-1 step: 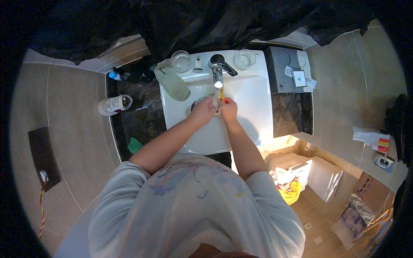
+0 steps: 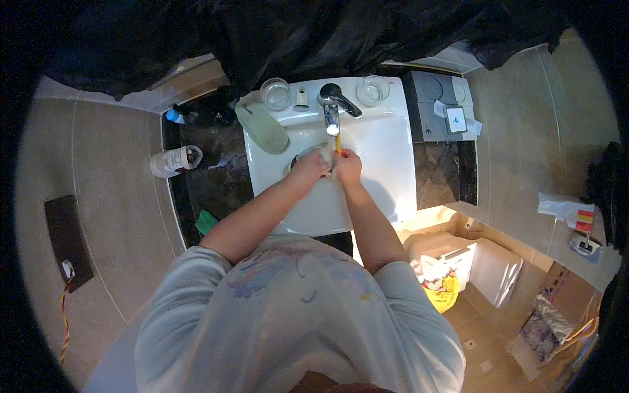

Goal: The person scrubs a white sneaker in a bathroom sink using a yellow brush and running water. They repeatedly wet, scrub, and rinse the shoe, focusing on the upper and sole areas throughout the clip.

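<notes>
Over the white sink basin, my left hand is closed on what looks like a white shoe with a dark part. Most of it is hidden behind the hand. My right hand grips a yellow-orange brush, its pale bristles pointing up under the spout. Both hands are close together, just in front of the chrome faucet. A pale green insole rests on the sink's left rim. A white sneaker stands apart on the dark counter at the left.
Two clear glass cups, one left and one right, flank the faucet. A grey box sits on the right counter. At the left are a blue-capped bottle and a green cloth. A yellow bag lies lower right.
</notes>
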A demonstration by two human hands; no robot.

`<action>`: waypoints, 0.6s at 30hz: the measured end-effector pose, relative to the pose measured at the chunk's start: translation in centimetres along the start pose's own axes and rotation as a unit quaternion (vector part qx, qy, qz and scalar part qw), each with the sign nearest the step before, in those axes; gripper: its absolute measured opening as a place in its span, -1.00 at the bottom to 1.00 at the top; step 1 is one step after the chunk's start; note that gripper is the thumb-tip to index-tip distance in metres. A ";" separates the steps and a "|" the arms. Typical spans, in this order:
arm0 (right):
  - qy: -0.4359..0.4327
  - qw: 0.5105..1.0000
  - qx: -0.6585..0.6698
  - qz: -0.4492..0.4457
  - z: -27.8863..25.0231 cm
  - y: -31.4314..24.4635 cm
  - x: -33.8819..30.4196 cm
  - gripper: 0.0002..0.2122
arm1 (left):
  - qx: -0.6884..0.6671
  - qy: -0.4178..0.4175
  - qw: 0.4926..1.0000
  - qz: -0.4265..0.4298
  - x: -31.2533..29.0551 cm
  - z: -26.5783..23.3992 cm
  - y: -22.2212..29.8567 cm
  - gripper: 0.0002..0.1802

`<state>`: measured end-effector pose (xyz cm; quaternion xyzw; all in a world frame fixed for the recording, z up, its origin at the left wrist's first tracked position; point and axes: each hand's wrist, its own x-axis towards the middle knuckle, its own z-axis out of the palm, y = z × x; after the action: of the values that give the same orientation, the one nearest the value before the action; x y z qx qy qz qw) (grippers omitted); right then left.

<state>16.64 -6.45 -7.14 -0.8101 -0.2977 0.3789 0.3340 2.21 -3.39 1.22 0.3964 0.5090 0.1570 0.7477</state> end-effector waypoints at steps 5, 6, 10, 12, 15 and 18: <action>-0.047 0.998 -0.010 0.051 -0.1 0.0 0.7 -0.71 | -0.225 0.077 0.964 -0.121 7.4 -1.3 -4.6 -0.72; -0.057 0.997 -0.004 0.058 -0.2 0.5 1.2 -0.73 | -0.238 0.064 0.957 -0.151 8.0 -1.0 -4.3 -0.70; -0.063 0.998 0.004 0.013 -1.4 0.8 1.1 -0.66 | -0.208 0.136 0.960 -0.132 6.5 1.2 -2.5 -0.62; 0.012 0.995 -0.061 -0.082 -2.4 -0.2 -0.9 -0.60 | -0.167 0.183 0.965 -0.084 6.8 0.9 -3.7 -0.62; -0.113 0.961 -0.186 -0.170 -6.7 -3.0 -6.5 -0.47 | 0.089 0.246 0.962 -0.076 4.3 2.0 -1.1 -0.60; -0.132 0.938 -0.269 -0.175 -6.4 -3.6 -10.1 -0.48 | -0.139 0.172 0.974 -0.041 8.7 0.3 -7.5 -0.60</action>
<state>15.61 -13.74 2.92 -0.7473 -0.5671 0.3240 0.1227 5.01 -2.73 -9.88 0.2348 0.6186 0.2614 0.7028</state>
